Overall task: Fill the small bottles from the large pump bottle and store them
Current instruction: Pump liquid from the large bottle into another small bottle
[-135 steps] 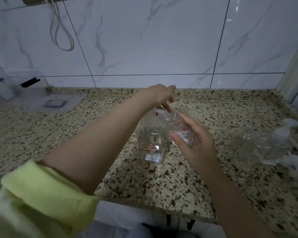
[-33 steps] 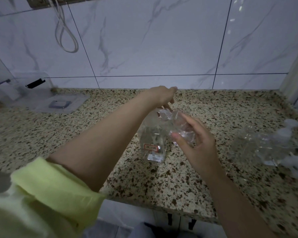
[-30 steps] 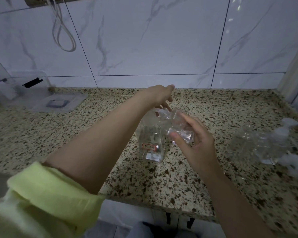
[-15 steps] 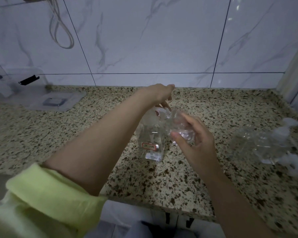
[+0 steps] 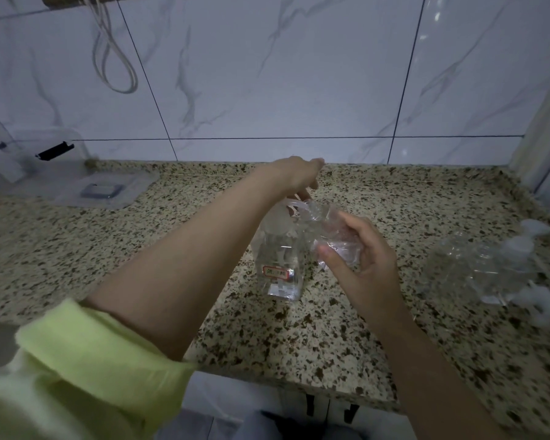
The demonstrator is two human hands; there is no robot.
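The big bottle (image 5: 280,265) stands on the table (image 5: 331,328). The left hand (image 5: 294,176) sits on top of its pump, fingers curled down. The right hand (image 5: 367,262) holds a small bottle (image 5: 334,236) tight at the spout. More small bottles (image 5: 489,268) lie far right.

Dim, bluish light; glare on the wall tiles (image 5: 432,17), edges blurred and bowed

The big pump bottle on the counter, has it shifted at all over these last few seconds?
No. The pump bottle stands on the same patch of speckled counter, equally far from the wall joint behind it.
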